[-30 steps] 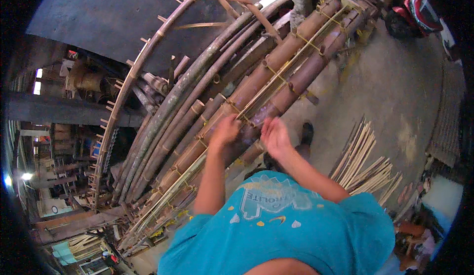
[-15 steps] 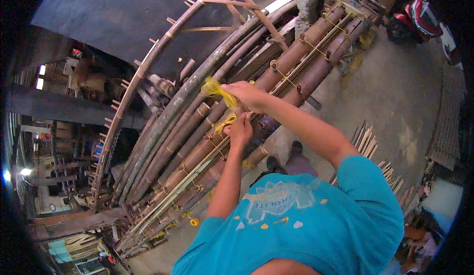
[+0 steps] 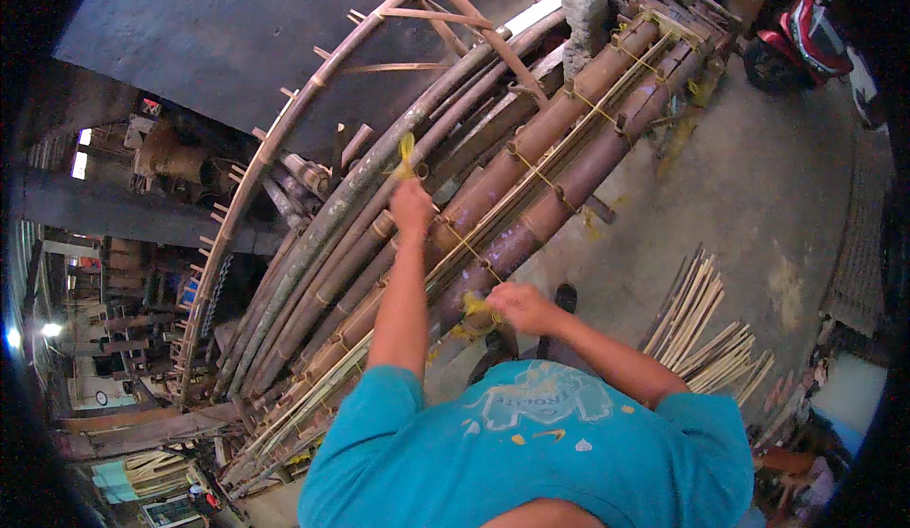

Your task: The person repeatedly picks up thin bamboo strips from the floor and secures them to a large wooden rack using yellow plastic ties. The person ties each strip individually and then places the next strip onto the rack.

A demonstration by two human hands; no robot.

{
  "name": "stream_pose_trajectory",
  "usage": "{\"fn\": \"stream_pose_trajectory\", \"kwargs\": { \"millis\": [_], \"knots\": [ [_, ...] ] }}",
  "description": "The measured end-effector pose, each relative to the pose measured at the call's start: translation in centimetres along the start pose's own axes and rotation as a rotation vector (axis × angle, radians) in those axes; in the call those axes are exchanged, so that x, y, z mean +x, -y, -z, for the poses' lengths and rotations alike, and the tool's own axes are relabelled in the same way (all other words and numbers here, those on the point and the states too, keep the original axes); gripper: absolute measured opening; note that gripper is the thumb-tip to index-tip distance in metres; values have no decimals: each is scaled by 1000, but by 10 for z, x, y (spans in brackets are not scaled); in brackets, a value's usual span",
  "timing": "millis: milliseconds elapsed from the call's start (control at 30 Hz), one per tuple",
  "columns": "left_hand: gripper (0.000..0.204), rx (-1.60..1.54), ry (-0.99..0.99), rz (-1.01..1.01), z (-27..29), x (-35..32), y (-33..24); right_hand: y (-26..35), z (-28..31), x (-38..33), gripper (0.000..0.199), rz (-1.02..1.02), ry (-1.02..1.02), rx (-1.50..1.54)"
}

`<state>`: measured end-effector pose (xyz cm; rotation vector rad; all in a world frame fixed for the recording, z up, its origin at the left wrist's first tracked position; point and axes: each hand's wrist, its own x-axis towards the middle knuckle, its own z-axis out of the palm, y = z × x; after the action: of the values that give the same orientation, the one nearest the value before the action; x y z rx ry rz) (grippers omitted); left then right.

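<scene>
Left hand [image 3: 411, 206], farther off, fingers clamped on yellow twine [image 3: 407, 153]; right hand [image 3: 521, 307], nearer, fingers closed on a yellow bundle [image 3: 475, 306]; tied bamboo poles [image 3: 542, 130] slant between them, near left to far right

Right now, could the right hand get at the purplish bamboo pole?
Likely yes: the right hand appears close beside the purplish bamboo pole, with nothing visible blocking it, though the yellow twine it holds might hinder a grip.
</scene>
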<state>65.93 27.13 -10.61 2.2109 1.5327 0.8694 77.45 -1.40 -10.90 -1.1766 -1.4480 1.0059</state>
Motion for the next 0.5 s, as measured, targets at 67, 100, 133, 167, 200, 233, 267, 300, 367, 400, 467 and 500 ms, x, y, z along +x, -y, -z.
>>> {"fn": "stream_pose_trajectory", "kwargs": {
  "millis": [67, 100, 133, 167, 200, 233, 267, 300, 367, 400, 467, 500],
  "knots": [
    [31, 220, 96, 40, -24, -18, 37, -39, -6, -18, 41, -153, -181, 285],
    [33, 285, 217, 39, -19, -13, 47, -29, -10, -17, 43, -266, -370, 654],
    [33, 129, 326, 118, -11, -13, 60, -17, -16, -14, 45, -383, -549, 1024],
    [33, -30, 439, 190, 1, -15, 64, -7, -27, -14, 49, -502, -741, 1395],
    [33, -192, 556, 253, 17, -17, 62, -9, -45, -20, 50, -593, -572, 1399],
    [33, -151, 554, 218, 42, -26, 65, -13, -69, -29, 53, -681, -394, 1396],
    [34, -63, 484, 154, 67, -39, 54, -16, -90, -37, 56, -760, -239, 1393],
    [34, 22, 416, 92, 95, -58, 45, -2, -111, -33, 58, -865, -54, 1303],
    [35, 171, 436, 71, 144, -107, 72, 18, -149, -26, 56, -920, 90, 1400],
    [34, 226, 541, 91, 159, -129, 94, 23, -164, -21, 55, -935, 163, 1439],
    [31, 95, 701, -22, 157, -177, 106, 2, -194, 0, 36, -583, -438, 1476],
    [32, 167, 648, 9, 154, -188, 93, 3, -196, 26, 31, -410, -691, 1244]
  ]
}}
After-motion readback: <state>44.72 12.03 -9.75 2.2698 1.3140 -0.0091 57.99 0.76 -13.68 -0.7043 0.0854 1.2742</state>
